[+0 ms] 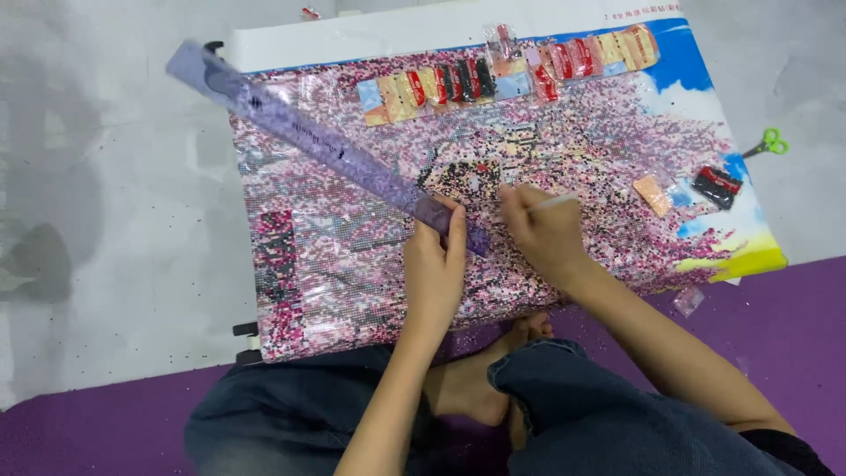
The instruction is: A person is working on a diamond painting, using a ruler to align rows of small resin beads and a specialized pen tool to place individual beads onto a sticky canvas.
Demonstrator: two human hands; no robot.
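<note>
Head view, looking down over crossed legs in blue jeans (608,414) on a purple mat (793,326).

Left hand (436,264): closed around the near end of a long translucent purple ruler (326,145), fingers (456,231) wrapped over its edge, thumb side hidden. From the grip, ruler running diagonally up and away to the left, lying flat across the diamond-painting canvas (352,273), far end reaching past the canvas's upper left corner.

Right hand (542,231): fingers pressed together, pinching a slim white pen (553,203); working tip hidden at the fingertips, back end pointing right, away from the hand. Just beside the left hand's grip, to its right, both resting on the canvas near its middle.

Canvas: pink, speckled blossom design with a dark patch (463,176) just above the two hands and blue sky toward the right edge; lying on a pale grey floor (115,220).

Beyond the hands, along the canvas's far edge: row of small clear bead packets (511,75), red, black, orange and cream. Right of the pen grip: one orange packet (653,194) and one red-and-black packet (716,186). Further right, off the canvas: green-handled scissors (767,144). Below the right forearm, on the mat: a loose clear packet (688,301).
</note>
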